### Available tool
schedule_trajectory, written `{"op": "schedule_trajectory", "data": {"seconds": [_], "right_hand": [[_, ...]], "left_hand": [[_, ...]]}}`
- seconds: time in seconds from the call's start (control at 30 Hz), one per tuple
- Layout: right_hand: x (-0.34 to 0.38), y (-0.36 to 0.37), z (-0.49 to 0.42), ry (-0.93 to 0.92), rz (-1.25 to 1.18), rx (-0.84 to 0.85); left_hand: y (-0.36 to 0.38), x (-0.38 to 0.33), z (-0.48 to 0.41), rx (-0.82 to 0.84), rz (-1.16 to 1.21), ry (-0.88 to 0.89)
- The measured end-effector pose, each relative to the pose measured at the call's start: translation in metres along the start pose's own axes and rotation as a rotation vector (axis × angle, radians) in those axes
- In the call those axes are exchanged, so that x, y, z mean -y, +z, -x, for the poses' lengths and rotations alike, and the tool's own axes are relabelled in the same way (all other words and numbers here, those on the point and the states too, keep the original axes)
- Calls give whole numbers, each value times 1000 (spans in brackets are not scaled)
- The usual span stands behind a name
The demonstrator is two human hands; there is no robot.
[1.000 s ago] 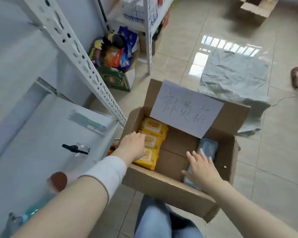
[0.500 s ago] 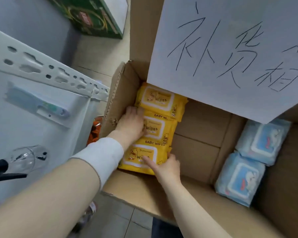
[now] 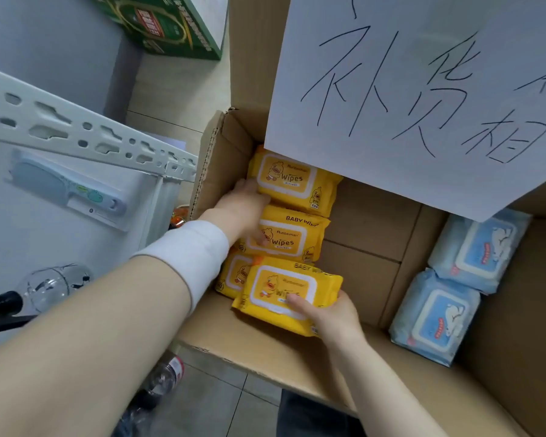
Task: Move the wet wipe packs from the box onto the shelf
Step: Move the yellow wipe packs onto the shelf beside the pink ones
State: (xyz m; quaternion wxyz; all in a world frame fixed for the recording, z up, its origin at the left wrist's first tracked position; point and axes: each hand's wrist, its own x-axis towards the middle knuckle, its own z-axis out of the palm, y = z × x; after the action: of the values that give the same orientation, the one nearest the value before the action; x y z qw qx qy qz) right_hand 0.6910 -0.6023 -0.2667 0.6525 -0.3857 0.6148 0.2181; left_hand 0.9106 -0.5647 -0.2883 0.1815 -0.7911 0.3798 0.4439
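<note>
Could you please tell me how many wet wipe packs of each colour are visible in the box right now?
Yellow wipe packs: 4
Blue wipe packs: 2
Total: 6

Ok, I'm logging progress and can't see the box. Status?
Right hand grips one yellow pack, near end of box. Left hand on the yellow packs behind it, grip unclear. Two blue packs untouched. Way out looks open.

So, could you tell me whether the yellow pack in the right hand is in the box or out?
Not fully out: the right hand grips the yellow pack, raised, tilted over another pack at the box's near wall.
</note>
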Motion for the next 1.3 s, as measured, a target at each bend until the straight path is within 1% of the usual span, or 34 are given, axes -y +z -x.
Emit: {"op": "schedule_trajectory", "data": {"seconds": [0.1, 0.2, 0.3, 0.37, 0.47, 0.53, 0.63, 0.83, 0.9, 1.0, 1.1, 1.23, 1.3], "right_hand": [[-9, -40, 5, 8, -69, 27], [-18, -78, 24, 33, -107, 30], [-19, -108, 63, 10, -151, 78], [-15, -122, 97, -52, -140, 140], [-4, -133, 156, -181, -96, 236], [1, -133, 195, -263, -50, 330], [7, -122, 255, -393, 63, 457], [-6, -70, 387, -612, 283, 685], [-15, -42, 431, -684, 387, 759], [-36, 8, 494, -791, 502, 867], [-71, 60, 541, -851, 556, 961], [-136, 137, 586, -921, 635, 1031], [-171, 180, 604, -939, 695, 1060]], "left_hand": [[0, 1, 14, -48, 227, 9], [2, -2, 42, -207, 458, 2], [-3, -11, 98, -383, 684, -69], [-7, -19, 150, -497, 797, -87], [-10, -30, 250, -673, 1023, -119], [-5, -33, 325, -841, 1113, -190], [12, -34, 435, -1111, 1162, -327], [60, -32, 650, -1576, 1257, -489], [83, -28, 712, -1684, 1244, -550], [126, -20, 792, -1805, 1265, -644], [182, -7, 858, -1900, 1317, -727], [283, 15, 931, -1972, 1382, -888], [334, 31, 959, -1982, 1390, -977]]}}
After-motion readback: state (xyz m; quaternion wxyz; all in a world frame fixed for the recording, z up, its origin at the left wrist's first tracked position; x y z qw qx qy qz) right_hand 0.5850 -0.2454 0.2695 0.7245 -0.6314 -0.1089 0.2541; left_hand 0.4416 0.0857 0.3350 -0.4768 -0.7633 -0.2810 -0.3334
